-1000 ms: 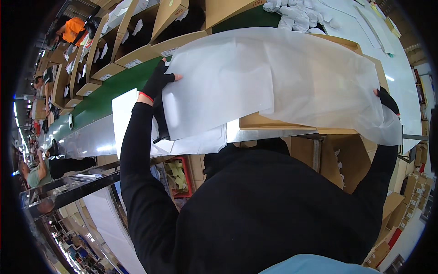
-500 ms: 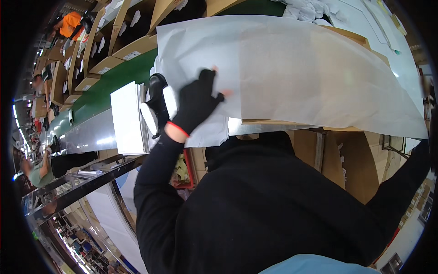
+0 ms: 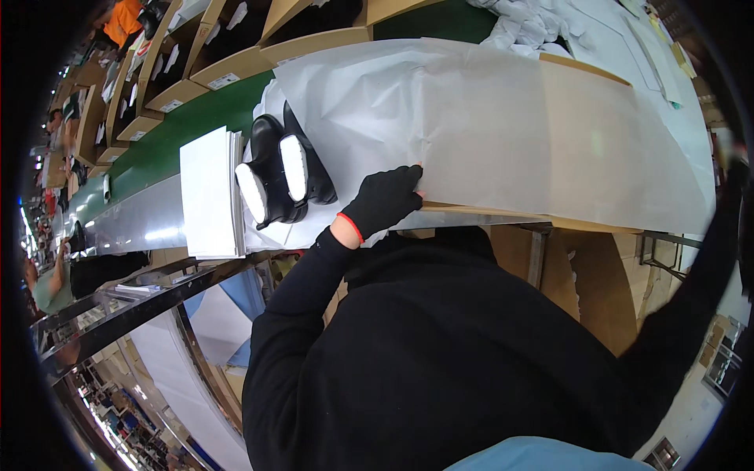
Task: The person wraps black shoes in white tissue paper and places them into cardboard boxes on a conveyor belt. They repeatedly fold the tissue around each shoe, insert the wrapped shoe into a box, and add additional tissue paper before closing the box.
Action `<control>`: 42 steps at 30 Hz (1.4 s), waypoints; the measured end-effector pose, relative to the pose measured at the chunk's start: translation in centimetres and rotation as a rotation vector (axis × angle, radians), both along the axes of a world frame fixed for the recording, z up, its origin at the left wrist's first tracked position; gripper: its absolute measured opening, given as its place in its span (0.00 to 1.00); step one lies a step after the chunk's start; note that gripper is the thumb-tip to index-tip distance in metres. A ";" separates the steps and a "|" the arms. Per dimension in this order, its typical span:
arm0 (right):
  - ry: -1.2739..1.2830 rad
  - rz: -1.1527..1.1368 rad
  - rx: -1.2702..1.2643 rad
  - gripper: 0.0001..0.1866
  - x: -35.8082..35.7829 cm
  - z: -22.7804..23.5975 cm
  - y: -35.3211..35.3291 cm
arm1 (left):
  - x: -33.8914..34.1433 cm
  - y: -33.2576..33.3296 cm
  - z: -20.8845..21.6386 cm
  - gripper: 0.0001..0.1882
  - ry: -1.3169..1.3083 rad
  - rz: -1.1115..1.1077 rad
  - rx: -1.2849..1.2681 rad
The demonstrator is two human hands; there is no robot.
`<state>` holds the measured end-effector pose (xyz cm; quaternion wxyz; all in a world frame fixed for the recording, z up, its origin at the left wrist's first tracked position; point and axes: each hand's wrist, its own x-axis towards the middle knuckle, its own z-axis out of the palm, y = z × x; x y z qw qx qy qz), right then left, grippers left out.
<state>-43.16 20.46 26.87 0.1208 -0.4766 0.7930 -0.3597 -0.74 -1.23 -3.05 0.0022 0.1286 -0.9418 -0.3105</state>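
Note:
My left hand (image 3: 385, 198), in a black fingerless glove with a red cuff, pinches a large sheet of white wrapping paper (image 3: 487, 125) near its front edge. Creases run away across the sheet from its fingertips. Far to the right, my right hand (image 3: 737, 151) is smeared at the dark rim of the picture, so its fingers cannot be made out. Left of my left hand, two black shoes (image 3: 269, 145) with white stuffing in their openings lie side by side on paper.
A stack of white sheets (image 3: 210, 192) lies left of the shoes. Open cardboard boxes (image 3: 228, 67) line the green conveyor belt (image 3: 182, 110). Crumpled white paper (image 3: 522, 27) lies at the back, and a brown carton (image 3: 601, 275) stands below the table's front edge. Other people are at the far left.
My left hand has come down and right from above the paper and closed on it. The sheet has shifted right and creased, uncovering both shoes. My right arm has swung upward at the right.

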 end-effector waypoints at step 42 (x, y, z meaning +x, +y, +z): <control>0.536 0.247 0.824 0.69 17.0 -35.8 -4.3 | 2.1 6.6 0.5 0.35 -0.096 0.192 0.284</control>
